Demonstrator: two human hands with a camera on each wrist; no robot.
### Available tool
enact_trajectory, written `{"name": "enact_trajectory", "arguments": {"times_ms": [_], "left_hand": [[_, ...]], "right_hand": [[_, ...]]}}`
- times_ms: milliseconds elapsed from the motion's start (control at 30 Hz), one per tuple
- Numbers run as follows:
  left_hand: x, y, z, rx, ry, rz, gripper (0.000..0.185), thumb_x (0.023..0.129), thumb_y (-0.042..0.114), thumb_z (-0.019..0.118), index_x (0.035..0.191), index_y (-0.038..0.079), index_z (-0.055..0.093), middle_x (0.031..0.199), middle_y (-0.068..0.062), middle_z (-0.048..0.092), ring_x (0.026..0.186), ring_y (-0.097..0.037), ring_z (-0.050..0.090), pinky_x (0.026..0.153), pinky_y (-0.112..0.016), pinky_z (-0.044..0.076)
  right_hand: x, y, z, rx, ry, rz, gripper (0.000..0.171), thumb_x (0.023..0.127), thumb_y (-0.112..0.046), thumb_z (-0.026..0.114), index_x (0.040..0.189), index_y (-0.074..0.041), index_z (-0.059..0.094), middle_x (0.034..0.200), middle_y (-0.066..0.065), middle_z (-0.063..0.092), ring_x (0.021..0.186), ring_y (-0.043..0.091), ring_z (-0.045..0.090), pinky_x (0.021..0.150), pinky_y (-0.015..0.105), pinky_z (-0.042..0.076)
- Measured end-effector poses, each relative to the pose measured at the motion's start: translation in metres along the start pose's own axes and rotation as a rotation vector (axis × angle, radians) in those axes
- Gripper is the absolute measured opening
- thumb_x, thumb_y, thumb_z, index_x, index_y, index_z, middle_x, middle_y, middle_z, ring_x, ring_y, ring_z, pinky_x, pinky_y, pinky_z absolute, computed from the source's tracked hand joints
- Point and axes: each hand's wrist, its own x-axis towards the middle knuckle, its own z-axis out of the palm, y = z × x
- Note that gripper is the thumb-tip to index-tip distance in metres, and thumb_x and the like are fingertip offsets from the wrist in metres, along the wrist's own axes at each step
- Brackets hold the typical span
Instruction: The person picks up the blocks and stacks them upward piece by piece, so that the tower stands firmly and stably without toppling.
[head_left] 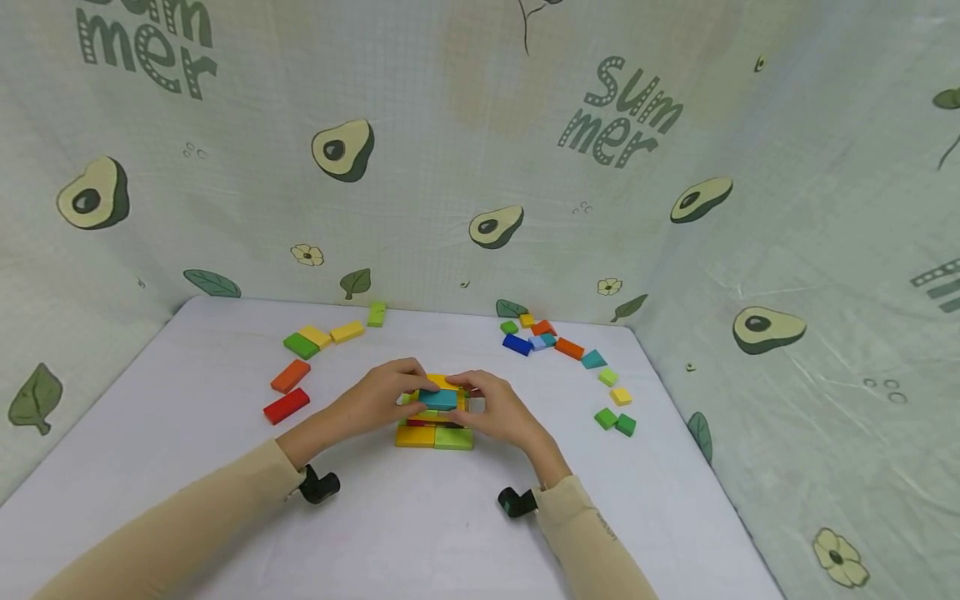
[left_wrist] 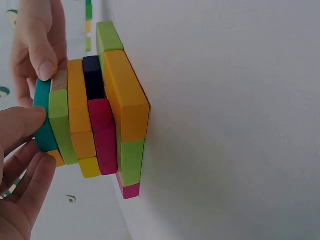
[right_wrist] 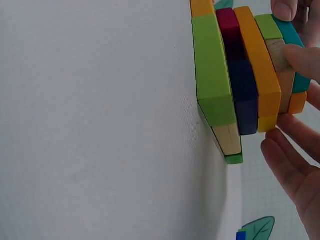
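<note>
With the left hand (head_left: 375, 400) and right hand (head_left: 498, 410) pinching the teal block (head_left: 438, 399) atop the stack (head_left: 435, 429) at frame centre, seat it flat and square, apparently not yet released.

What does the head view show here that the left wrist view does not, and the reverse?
Only the head view shows both sleeved arms, the loose coloured wooden blocks scattered on the white table, and the avocado-print backdrop. Only the left wrist view shows the stack's side layers, with a magenta wooden block between them. Both show the left hand and right hand with fingers on the flat teal wooden block atop the multicoloured block stack.
</note>
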Motion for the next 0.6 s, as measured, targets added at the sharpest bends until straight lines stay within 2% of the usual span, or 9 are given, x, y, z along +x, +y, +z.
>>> {"name": "enact_trajectory", "arguments": {"times_ms": [400,600], "left_hand": [[-0.0012,0.0008,0.0009,-0.024,0.020,0.003,0.036,0.089,0.016,0.088,0.123,0.012,0.080,0.111,-0.002,0.067,0.097,-0.015,0.062,0.088,-0.028,0.061],[-0.0014,-0.0002,0.0019,-0.019,0.013,-0.015,0.036,0.090,0.018,0.088,0.124,0.013,0.079,0.111,0.000,0.066,0.096,-0.013,0.061,0.088,-0.026,0.060]], "right_hand": [[-0.0006,-0.0014,-0.0008,0.008,0.001,-0.001,0.052,0.097,-0.027,0.082,0.144,-0.019,0.063,0.142,-0.005,0.065,0.125,0.015,0.062,0.108,0.036,0.054],[-0.0004,-0.0003,0.0001,0.013,0.002,-0.009,0.052,0.096,-0.027,0.082,0.143,-0.019,0.064,0.141,-0.004,0.065,0.124,0.016,0.063,0.108,0.034,0.054]]}}
